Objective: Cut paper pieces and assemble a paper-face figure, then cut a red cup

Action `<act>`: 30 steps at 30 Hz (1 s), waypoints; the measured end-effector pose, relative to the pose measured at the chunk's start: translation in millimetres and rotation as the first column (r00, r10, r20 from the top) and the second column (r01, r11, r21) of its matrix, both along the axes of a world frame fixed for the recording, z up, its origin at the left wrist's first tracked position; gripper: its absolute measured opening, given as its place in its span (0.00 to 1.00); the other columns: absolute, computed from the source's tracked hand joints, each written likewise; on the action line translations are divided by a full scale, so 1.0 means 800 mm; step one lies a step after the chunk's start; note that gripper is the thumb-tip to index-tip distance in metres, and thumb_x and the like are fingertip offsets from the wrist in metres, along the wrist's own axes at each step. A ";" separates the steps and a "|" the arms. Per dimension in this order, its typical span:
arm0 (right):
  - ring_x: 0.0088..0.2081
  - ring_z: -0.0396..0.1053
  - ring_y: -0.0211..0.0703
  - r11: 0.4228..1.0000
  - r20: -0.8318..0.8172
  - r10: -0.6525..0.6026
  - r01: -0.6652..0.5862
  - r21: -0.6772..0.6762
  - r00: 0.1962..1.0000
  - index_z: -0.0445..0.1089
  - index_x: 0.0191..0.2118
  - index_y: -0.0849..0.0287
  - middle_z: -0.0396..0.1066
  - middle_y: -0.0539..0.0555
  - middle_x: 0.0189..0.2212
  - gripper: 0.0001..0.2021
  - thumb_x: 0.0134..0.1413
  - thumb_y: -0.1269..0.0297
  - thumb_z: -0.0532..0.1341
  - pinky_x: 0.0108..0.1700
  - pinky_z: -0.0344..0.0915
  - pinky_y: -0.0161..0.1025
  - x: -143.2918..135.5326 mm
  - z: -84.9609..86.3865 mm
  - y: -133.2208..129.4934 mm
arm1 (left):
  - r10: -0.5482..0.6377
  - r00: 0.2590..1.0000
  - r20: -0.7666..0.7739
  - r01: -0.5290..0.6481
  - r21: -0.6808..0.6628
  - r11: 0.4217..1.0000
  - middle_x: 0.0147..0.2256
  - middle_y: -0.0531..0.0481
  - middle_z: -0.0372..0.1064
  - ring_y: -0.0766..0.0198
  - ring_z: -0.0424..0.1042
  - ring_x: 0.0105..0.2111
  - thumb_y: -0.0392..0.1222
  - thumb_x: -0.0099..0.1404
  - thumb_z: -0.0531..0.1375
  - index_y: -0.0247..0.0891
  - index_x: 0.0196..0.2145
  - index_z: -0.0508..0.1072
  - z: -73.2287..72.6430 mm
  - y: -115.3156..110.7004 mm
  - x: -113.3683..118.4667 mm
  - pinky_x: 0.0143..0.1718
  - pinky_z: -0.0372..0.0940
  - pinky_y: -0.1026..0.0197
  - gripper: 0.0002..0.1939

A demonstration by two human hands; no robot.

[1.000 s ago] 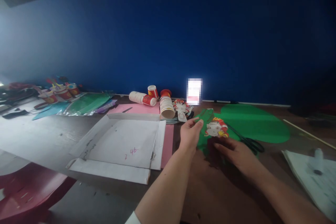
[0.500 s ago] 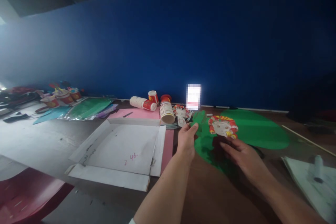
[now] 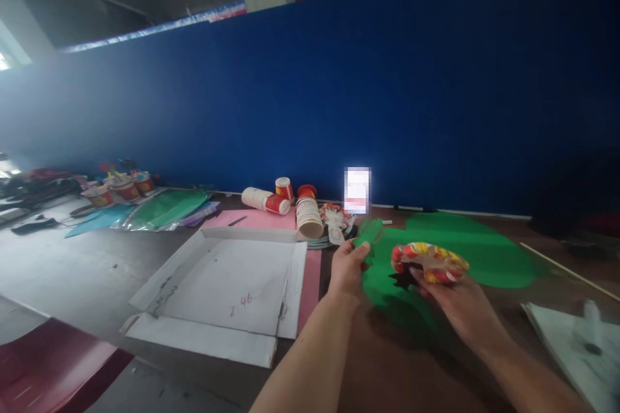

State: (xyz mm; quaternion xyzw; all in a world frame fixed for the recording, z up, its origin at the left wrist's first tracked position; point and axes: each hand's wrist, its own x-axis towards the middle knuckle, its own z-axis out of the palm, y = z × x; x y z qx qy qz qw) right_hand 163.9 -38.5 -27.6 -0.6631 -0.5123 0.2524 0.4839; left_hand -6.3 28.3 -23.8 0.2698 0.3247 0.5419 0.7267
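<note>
My left hand (image 3: pixel 347 271) pinches a small green cut-out piece (image 3: pixel 372 232) between thumb and fingers, above the table. In my right hand (image 3: pixel 455 297) is a paper cut-out (image 3: pixel 448 257) with a red and yellow border and a pale middle, tilted so that its drawn face hardly shows. Beneath both hands lie large green sheets (image 3: pixel 465 245), with dark shadows on them. A similar red, yellow and white cut-out (image 3: pixel 334 222) rests just beyond my left hand, beside a stack of paper cups (image 3: pixel 309 216).
A shallow white box lid (image 3: pixel 194 297) lies left of my arm, partly over pink paper (image 3: pixel 310 290). More paper cups (image 3: pixel 264 199) lie at the back by the blue partition (image 3: pixel 290 97). Right are a thin stick (image 3: pixel 566 271) and a small bottle (image 3: pixel 591 329) on white paper (image 3: pixel 557 335).
My right hand has moved slightly right and down, tipping the red and yellow cut-out flatter. My left hand keeps hold of the green piece. The view has tilted up a little.
</note>
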 end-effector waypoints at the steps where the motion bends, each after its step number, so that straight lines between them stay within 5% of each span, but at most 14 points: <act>1: 0.24 0.67 0.47 1.000 0.007 -0.010 0.010 -0.020 1.000 0.68 0.17 0.54 0.69 0.52 0.17 0.19 0.42 0.45 0.65 0.28 0.63 0.42 0.000 0.001 0.002 | -0.003 1.000 -0.003 0.003 -0.001 1.000 0.23 0.53 0.68 0.71 0.63 0.19 0.47 0.41 0.73 0.35 0.33 0.73 -0.001 0.000 0.001 0.20 0.57 0.67 0.23; 9: 0.20 0.60 0.38 1.000 -0.101 0.001 0.001 0.022 0.995 0.70 0.27 0.56 0.65 0.46 0.16 0.15 0.49 0.48 0.65 0.24 0.56 0.35 -0.002 0.007 0.023 | 0.060 0.996 -0.060 -0.059 0.019 0.998 0.26 0.53 0.70 0.71 0.66 0.22 0.43 0.43 0.71 0.34 0.34 0.73 -0.010 0.006 0.005 0.24 0.59 0.67 0.20; 16: 0.21 0.62 0.36 1.000 -0.340 0.019 -0.010 0.028 0.940 0.71 0.34 0.57 0.64 0.45 0.18 0.15 0.43 0.54 0.69 0.23 0.57 0.33 0.000 0.011 0.064 | 0.061 0.996 -0.064 -0.059 0.038 0.998 0.25 0.53 0.71 0.69 0.66 0.23 0.43 0.42 0.71 0.35 0.34 0.72 -0.017 0.011 0.004 0.25 0.60 0.66 0.20; 24: 0.23 0.67 0.39 0.997 -0.357 -0.076 0.082 0.002 0.931 0.71 0.50 0.58 0.67 0.45 0.19 0.26 0.42 0.58 0.67 0.23 0.59 0.33 -0.006 -0.011 0.113 | 0.049 0.985 -0.167 -0.042 0.049 0.998 0.22 0.56 0.66 0.71 0.61 0.19 0.42 0.45 0.69 0.36 0.32 0.71 -0.026 0.017 0.004 0.22 0.56 0.66 0.17; 30: 0.21 0.65 0.38 1.000 -0.344 -0.028 0.031 0.001 0.939 0.74 0.45 0.58 0.66 0.45 0.18 0.22 0.41 0.58 0.66 0.22 0.58 0.34 -0.010 -0.014 0.108 | 0.065 0.943 -0.327 -0.061 0.021 0.998 0.24 0.54 0.68 0.68 0.65 0.22 0.36 0.46 0.70 0.36 0.33 0.73 -0.027 0.019 0.006 0.26 0.60 0.65 0.15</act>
